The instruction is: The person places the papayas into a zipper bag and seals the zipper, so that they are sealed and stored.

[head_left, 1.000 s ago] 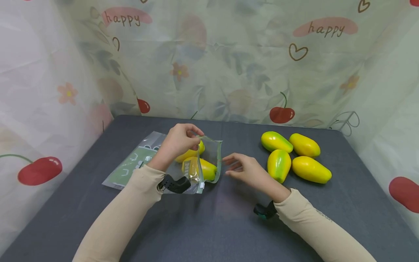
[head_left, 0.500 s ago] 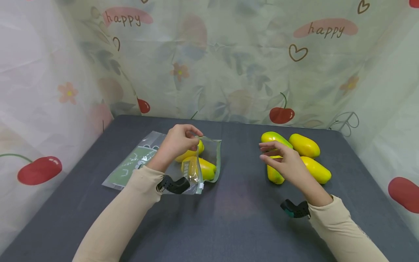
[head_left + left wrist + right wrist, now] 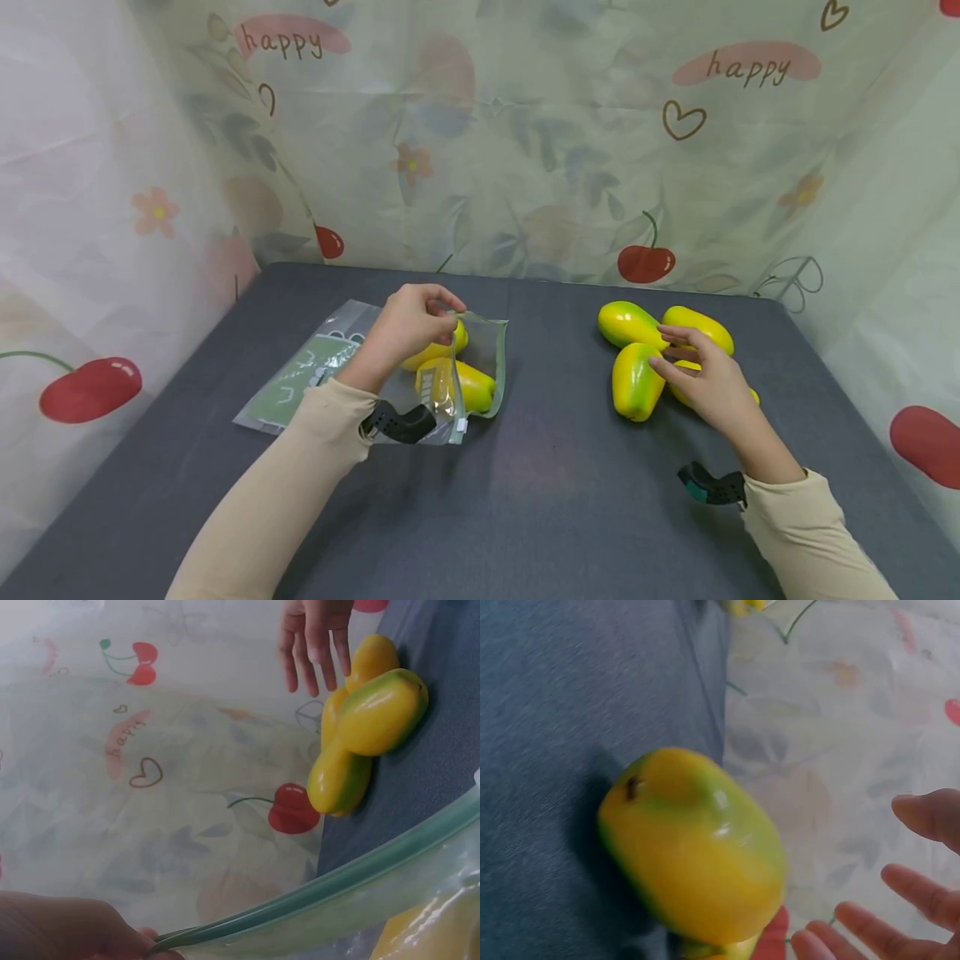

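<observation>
In the head view my left hand (image 3: pixel 408 329) pinches the upper edge of a clear zip bag (image 3: pixel 300 379), keeping its green-rimmed mouth apart. Two yellow papayas (image 3: pixel 476 388) lie inside, partly behind the plastic. The left wrist view shows thumb and fingers on the bag's green zip strip (image 3: pixel 337 889). My right hand (image 3: pixel 716 392) hovers over the loose papayas on the right, fingers spread and holding nothing. It partly covers the front-right papaya (image 3: pixel 684 368). Beside it lies a yellow-green papaya (image 3: pixel 633 387), seen large in the right wrist view with the fingers apart from it.
Behind these sit two more papayas, a greener one (image 3: pixel 626 323) and a yellow one (image 3: pixel 697 322). The dark cloth-covered table (image 3: pixel 540 500) ends at a printed curtain (image 3: pixel 495 167) on the back and sides. A thin wire (image 3: pixel 802 279) stands at the back right corner.
My right hand has moved right, from beside the bag's mouth to above the loose papayas. My left hand and the bag have stayed nearly still.
</observation>
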Motion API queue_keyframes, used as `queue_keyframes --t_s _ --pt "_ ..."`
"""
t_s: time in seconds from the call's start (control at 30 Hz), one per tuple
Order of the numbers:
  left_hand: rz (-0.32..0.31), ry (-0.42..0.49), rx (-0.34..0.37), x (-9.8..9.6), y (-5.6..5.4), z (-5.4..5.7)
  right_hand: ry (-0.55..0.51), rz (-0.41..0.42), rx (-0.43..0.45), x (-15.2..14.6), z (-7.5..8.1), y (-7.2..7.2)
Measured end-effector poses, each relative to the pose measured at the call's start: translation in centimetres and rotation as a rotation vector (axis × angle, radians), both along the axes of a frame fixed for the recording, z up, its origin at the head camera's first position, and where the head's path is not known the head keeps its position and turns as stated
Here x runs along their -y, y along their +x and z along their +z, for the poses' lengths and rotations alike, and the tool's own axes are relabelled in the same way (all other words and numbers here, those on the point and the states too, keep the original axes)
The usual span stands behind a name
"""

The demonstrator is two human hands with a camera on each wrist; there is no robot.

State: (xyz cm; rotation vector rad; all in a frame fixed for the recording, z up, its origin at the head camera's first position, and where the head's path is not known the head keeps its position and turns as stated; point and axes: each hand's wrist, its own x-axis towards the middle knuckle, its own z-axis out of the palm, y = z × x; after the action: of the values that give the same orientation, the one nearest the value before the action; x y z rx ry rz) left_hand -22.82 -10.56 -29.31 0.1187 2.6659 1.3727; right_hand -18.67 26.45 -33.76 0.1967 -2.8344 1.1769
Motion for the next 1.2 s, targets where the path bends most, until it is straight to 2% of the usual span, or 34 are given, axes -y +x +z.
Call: queue_keyframes --t_s 0.17,0.47,0.83,1.0,1.2 --pt "-0.001 -0.003 0.004 0.0 -0.1 0.0 0.011 0.002 0.088 -0.6 -0.9 -0.3" --pt "-0.001 0.004 -0.005 0.0 0.1 -0.1 0.073 0.035 0.129 -0.8 -2.4 -1.4" --pt "0.001 0.001 0.0 -0.1 0.2 -0.1 0.126 0.081 0.058 0.2 -3.0 -1.8" --pt "0.0 0.005 -0.004 -0.1 0.2 -0.2 0.143 0.076 0.063 0.4 -3.2 -1.9" --pt "0.002 0.015 -0.003 -0.1 0.2 -0.2 0.127 0.07 0.109 0.3 -3.2 -2.3"
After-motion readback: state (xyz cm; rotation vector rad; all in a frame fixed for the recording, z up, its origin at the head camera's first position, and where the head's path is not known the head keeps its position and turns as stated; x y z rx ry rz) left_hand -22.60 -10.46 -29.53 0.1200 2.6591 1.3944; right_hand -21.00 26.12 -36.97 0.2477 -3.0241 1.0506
